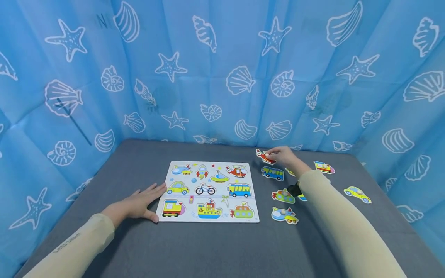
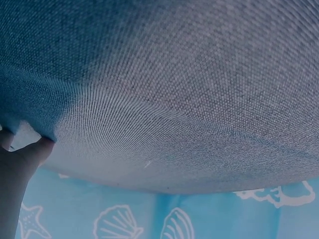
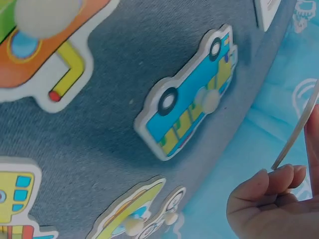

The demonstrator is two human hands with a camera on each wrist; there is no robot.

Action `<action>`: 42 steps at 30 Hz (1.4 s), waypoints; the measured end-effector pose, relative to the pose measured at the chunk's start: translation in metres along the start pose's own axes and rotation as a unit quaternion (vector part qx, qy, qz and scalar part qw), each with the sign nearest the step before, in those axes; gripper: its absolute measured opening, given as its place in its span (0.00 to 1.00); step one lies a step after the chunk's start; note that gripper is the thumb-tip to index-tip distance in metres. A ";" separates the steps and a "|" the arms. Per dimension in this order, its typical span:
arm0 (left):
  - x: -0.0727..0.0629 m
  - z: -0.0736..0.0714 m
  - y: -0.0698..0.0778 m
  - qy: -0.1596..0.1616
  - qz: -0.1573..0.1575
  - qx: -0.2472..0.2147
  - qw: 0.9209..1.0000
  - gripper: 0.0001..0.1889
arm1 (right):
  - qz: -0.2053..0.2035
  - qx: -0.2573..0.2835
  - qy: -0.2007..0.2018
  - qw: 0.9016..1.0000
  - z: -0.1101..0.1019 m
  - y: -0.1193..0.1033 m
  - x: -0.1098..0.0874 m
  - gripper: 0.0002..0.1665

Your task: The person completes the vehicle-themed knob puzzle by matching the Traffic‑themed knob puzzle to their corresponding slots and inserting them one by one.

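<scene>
A white puzzle board [image 1: 201, 199] printed with vehicles lies on the grey table. My left hand [image 1: 139, 202] rests at its left edge with fingers spread, fingertips on the border and thumb near the lower corner. In the left wrist view, part of that hand [image 2: 22, 164] shows at the far left. Beyond the board's top right corner, my right hand [image 1: 285, 156] pinches a red helicopter puzzle piece [image 1: 262, 155], held above the table. The right wrist view shows the piece edge-on. Just below in the head view lies a blue bus piece [image 1: 272, 173] with a round knob.
A submarine piece [image 1: 283, 196] and a plane piece [image 1: 285, 215] lie right of the board. Farther right are a train piece [image 1: 324, 167] and a yellow car piece [image 1: 357, 194]. My right forearm partly hides other pieces. A blue curtain [image 1: 222, 96] hangs behind the table.
</scene>
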State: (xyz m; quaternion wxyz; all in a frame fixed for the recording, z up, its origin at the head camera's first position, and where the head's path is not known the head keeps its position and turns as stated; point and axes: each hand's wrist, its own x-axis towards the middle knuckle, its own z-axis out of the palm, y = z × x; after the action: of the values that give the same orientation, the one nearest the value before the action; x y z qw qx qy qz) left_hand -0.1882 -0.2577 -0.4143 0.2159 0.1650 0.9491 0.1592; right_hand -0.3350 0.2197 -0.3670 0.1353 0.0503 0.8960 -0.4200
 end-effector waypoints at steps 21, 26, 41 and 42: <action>0.000 -0.001 -0.003 -0.005 0.017 0.004 1.000 0.61 | 0.006 -0.019 0.003 1.000 0.011 0.042 0.043 0.14; 0.001 0.002 -0.004 -0.006 0.016 0.001 1.000 0.60 | 0.022 -0.033 0.013 0.999 0.012 0.042 0.047 0.15; 0.002 0.001 -0.004 -0.007 0.009 -0.002 1.000 0.60 | -0.022 0.013 -0.044 0.999 -0.020 0.037 0.011 0.27; 0.002 0.001 -0.004 -0.006 0.009 0.000 1.000 0.60 | -0.023 0.012 -0.047 0.999 -0.023 0.037 0.008 0.28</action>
State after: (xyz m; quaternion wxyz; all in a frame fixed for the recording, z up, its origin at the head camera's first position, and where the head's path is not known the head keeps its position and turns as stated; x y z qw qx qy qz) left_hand -0.1902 -0.2603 -0.4177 0.2200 0.1742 0.9464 0.1600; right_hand -0.3395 0.2608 -0.3822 0.1673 0.0116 0.8843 -0.4358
